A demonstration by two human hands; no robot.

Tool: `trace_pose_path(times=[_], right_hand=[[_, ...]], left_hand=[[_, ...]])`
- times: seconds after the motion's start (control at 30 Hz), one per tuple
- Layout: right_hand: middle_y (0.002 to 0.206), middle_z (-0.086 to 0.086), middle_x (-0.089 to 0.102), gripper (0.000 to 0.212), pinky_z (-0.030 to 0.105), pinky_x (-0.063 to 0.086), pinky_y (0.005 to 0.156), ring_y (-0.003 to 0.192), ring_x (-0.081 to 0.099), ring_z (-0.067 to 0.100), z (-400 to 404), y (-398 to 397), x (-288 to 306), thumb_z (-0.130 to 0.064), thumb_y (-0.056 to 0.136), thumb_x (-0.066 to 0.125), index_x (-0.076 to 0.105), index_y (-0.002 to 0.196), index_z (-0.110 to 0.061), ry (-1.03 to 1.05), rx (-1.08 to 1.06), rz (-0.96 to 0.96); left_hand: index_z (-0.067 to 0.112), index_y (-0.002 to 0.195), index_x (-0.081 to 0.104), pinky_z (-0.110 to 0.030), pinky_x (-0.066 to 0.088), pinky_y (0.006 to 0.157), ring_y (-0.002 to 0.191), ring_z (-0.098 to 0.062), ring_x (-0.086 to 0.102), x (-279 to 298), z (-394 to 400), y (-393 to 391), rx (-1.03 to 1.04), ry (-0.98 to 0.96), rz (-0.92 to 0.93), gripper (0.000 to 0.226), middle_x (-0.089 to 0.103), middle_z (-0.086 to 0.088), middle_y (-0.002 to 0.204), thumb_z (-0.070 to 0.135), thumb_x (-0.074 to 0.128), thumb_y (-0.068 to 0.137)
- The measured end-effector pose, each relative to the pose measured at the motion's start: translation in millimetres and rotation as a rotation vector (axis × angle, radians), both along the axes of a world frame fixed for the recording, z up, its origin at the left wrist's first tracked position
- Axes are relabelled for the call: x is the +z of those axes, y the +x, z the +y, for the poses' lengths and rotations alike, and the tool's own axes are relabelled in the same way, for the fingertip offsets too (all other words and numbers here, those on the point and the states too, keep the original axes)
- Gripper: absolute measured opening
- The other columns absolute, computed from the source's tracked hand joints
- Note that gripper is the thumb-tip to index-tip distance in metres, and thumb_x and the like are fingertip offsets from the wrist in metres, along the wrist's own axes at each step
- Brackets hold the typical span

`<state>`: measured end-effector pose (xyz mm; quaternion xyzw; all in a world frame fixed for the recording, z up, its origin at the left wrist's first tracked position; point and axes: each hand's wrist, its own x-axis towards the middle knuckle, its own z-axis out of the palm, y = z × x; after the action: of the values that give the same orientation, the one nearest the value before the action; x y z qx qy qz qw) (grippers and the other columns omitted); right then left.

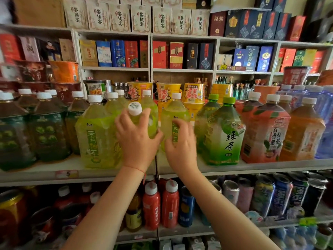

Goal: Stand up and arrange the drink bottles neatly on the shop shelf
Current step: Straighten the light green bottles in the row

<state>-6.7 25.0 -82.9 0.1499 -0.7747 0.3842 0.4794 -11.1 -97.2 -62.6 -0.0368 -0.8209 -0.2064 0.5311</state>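
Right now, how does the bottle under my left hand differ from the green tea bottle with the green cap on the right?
The tilted bottle leans toward the camera, gripped by the left hand; the green tea bottle stands upright, untouched. The tilted bottle has a white cap and pale yellow-green drink; the green tea bottle has a green cap and a darker green label. Both are large clear plastic bottles on the same shelf.

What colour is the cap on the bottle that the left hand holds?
White, with a faint green mark on top. The cap shows best in the head view, above the left hand.
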Motion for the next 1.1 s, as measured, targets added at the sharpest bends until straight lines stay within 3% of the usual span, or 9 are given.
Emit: trace_pose_path(times=[0.1, 0.2, 0.43, 0.57, 0.7, 0.8, 0.9, 1.0, 1.1], right_hand=[[0.141, 0.012, 0.049, 0.069, 0.03, 0.04, 0.109, 0.131, 0.046, 0.02, -10, -1, 5, -0.013, 0.085, 0.072, 0.039, 0.145, -0.002, 0.113, 0.315, -0.292], [0.154, 0.009, 0.04, 0.094, 0.043, 0.042, 0.111, 0.138, 0.043, 0.022, -22, -6, 14, -0.039, 0.081, 0.074, 0.023, 0.155, -0.01, 0.151, 0.374, -0.491], [0.131, 0.001, 0.059, 0.072, 0.035, 0.051, 0.084, 0.112, 0.06, 0.018, -16, 0, 33, -0.025, 0.089, 0.069, 0.031, 0.15, -0.016, 0.059, 0.378, -0.509], [0.127, -0.019, 0.046, 0.093, 0.017, 0.039, 0.089, 0.122, 0.045, 0.004, 8, 8, 43, -0.047, 0.079, 0.08, 0.033, 0.152, -0.016, -0.055, 0.387, -0.525], [0.144, -0.002, 0.055, 0.129, 0.044, 0.046, 0.108, 0.131, 0.052, 0.017, 25, 11, 35, -0.091, 0.047, 0.07, 0.038, 0.15, -0.021, -0.192, 0.308, -0.528], [0.135, -0.004, 0.062, 0.12, 0.044, 0.051, 0.102, 0.123, 0.059, 0.015, 35, 11, 29, -0.091, 0.051, 0.068, 0.043, 0.147, -0.023, -0.228, 0.264, -0.495], [0.134, -0.004, 0.062, 0.095, 0.037, 0.051, 0.101, 0.121, 0.059, 0.013, 35, 17, 22, -0.076, 0.074, 0.063, 0.041, 0.149, -0.023, -0.298, 0.209, -0.429], [0.138, -0.003, 0.06, 0.082, 0.038, 0.048, 0.105, 0.126, 0.056, 0.014, 25, 21, 10, -0.071, 0.087, 0.048, 0.038, 0.151, -0.021, -0.422, 0.164, -0.406], [0.135, -0.001, 0.061, 0.072, 0.04, 0.044, 0.106, 0.124, 0.056, 0.019, 21, 22, 14, -0.07, 0.096, 0.031, 0.047, 0.146, -0.022, -0.582, 0.177, -0.5]], left_hand=[[0.024, 0.134, 0.055, -0.057, 0.045, 0.096, 0.125, -0.047, 0.044, -2, -6, 3, -0.039, 0.007, 0.011, 0.051, 0.045, -0.025, 0.135, 0.047, 0.055, 0.088], [0.028, 0.138, 0.054, -0.056, 0.044, 0.098, 0.123, -0.042, 0.046, 0, -8, 6, -0.072, -0.011, -0.017, 0.049, 0.048, -0.021, 0.134, 0.044, 0.049, 0.093], [0.037, 0.151, 0.039, -0.056, 0.042, 0.105, 0.132, -0.036, 0.042, -3, -7, 20, -0.211, 0.013, 0.08, 0.057, 0.038, -0.019, 0.145, 0.042, 0.051, 0.096], [0.035, 0.158, 0.016, -0.013, 0.026, 0.111, 0.143, -0.004, 0.026, -1, 6, 30, -0.553, 0.391, 0.067, 0.062, 0.022, -0.001, 0.162, 0.034, 0.044, 0.102], [0.028, 0.158, 0.027, -0.03, 0.022, 0.12, 0.147, -0.006, 0.026, -4, 27, 17, -0.808, 0.987, -0.39, 0.055, 0.027, 0.008, 0.163, 0.046, 0.032, 0.107], [0.028, 0.154, 0.036, -0.04, 0.025, 0.122, 0.145, -0.011, 0.033, -6, 40, 13, -0.85, 1.059, -0.529, 0.058, 0.037, 0.01, 0.157, 0.057, 0.03, 0.104], [0.029, 0.15, 0.041, -0.029, 0.028, 0.113, 0.135, -0.004, 0.037, -4, 52, 12, -0.922, 1.1, -0.538, 0.05, 0.045, 0.015, 0.139, 0.051, 0.029, 0.107], [0.027, 0.148, 0.044, -0.031, 0.028, 0.118, 0.135, -0.004, 0.039, -9, 63, 10, -0.95, 1.05, -0.541, 0.048, 0.046, 0.016, 0.143, 0.048, 0.029, 0.108], [0.025, 0.129, 0.064, -0.036, 0.041, 0.111, 0.121, -0.009, 0.058, -6, 59, -4, -0.981, 1.114, -0.576, 0.053, 0.067, 0.011, 0.125, 0.053, 0.025, 0.106]])
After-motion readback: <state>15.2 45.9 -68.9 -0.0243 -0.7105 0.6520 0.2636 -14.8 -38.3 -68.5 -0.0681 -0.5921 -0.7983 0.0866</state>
